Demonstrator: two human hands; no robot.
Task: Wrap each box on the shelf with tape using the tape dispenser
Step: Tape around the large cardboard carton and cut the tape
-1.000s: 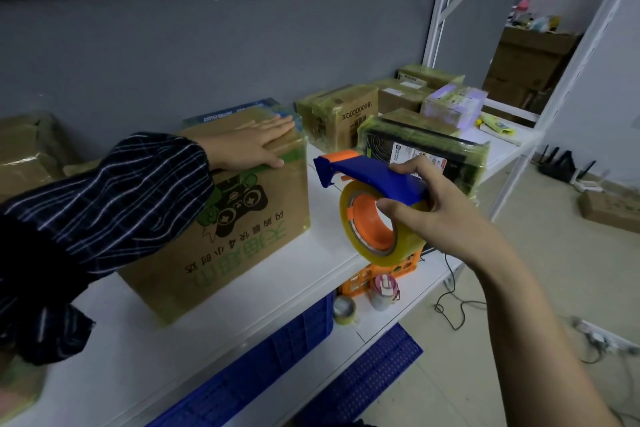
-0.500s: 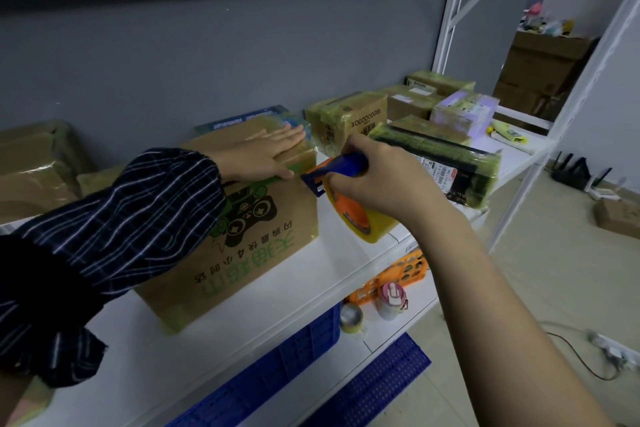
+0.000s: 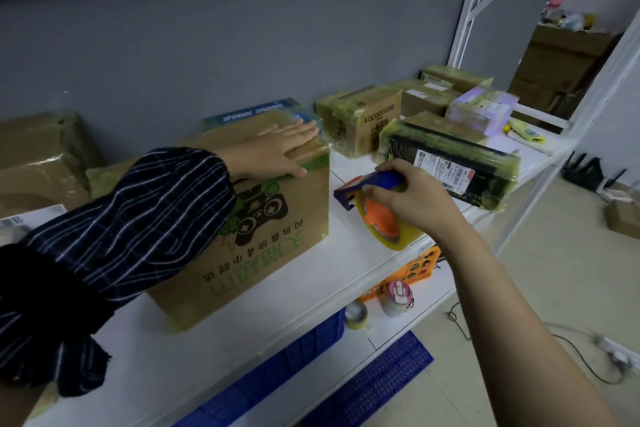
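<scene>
A brown cardboard box (image 3: 263, 253) with a green game-controller print stands on the white shelf (image 3: 346, 274). My left hand (image 3: 277, 152) lies flat on its top, fingers straight. Just right of the box, my right hand (image 3: 412, 201) grips the blue handle of the tape dispenser (image 3: 377, 215), whose orange hub and yellowish tape roll sit low over the shelf. The dispenser's front end points at the box's right side, a short gap away.
Several taped boxes stand further right on the shelf, among them a black flat one (image 3: 450, 166) and a brown one (image 3: 360, 118). More boxes (image 3: 41, 156) are at left. Below are blue crates (image 3: 277, 367), an orange basket (image 3: 412, 270), a tape roll (image 3: 356, 314) and a bottle (image 3: 398, 298).
My right hand has brought the dispenser from the air in front of the shelf down and leftward onto the shelf beside the box. My left hand has stayed on the box top.
</scene>
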